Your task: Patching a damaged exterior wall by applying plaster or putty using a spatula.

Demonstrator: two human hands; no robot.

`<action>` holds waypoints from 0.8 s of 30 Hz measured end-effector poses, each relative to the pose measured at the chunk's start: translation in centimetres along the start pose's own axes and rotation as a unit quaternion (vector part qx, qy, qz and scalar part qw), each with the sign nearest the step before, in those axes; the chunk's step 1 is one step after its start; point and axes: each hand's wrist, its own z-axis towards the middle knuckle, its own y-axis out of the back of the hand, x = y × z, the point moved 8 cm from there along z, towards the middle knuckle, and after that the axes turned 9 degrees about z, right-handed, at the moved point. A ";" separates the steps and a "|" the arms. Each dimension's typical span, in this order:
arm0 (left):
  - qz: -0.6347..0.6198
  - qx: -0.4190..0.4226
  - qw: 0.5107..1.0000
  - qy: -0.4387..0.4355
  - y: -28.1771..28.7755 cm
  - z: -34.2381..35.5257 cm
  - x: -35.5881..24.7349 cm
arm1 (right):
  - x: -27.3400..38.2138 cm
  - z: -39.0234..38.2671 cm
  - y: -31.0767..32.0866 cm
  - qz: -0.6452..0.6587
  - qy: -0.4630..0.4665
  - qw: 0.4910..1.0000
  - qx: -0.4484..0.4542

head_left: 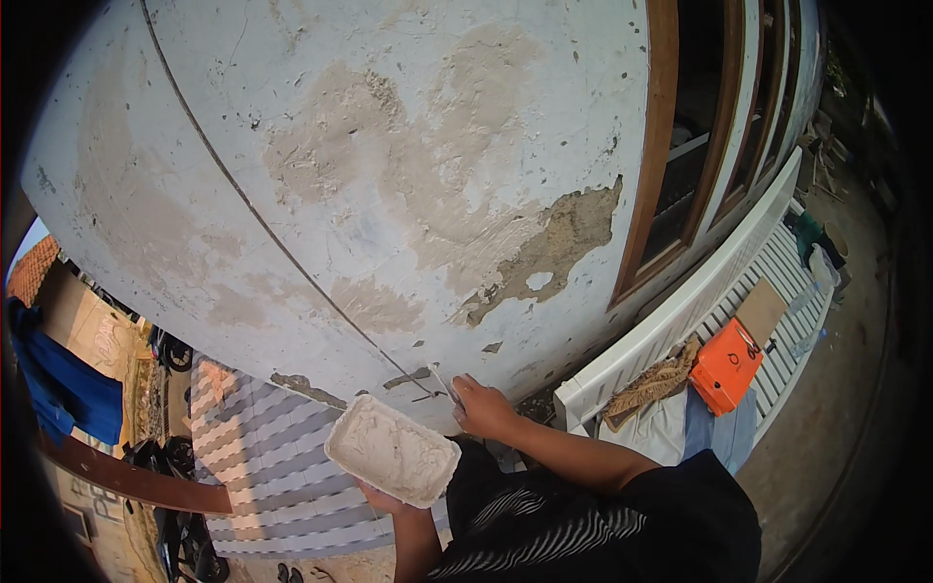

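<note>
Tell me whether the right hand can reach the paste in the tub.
Probably yes: the left hand holds the tub seemingly close to the right hand, and nothing visible covers the paste.

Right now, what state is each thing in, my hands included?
White rectangular tub: holding pale paste
Left hand: supporting the tub
White wall: patched, flaked in places
Dark cord: strung across the wall
Slim tool: held near the wall
Right hand: gripping the tool
Orange bag: lying on the slatted bench
</note>
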 end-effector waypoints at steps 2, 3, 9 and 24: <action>0.027 -0.007 1.000 -0.013 0.0 -0.1 0.0 | -1.9 -1.2 3.9 0.026 0.059 0.992 -0.110; 0.064 0.016 0.998 -0.022 0.2 0.0 -0.1 | -2.7 -1.6 5.9 0.059 0.029 0.991 -0.115; 0.127 0.075 0.987 -0.063 -1.4 1.0 0.6 | -2.8 -4.5 13.8 0.620 -0.141 0.759 -0.138; 0.128 0.271 0.949 -0.099 -10.9 2.0 0.6 | 6.1 -3.6 16.1 0.487 -0.050 0.872 0.010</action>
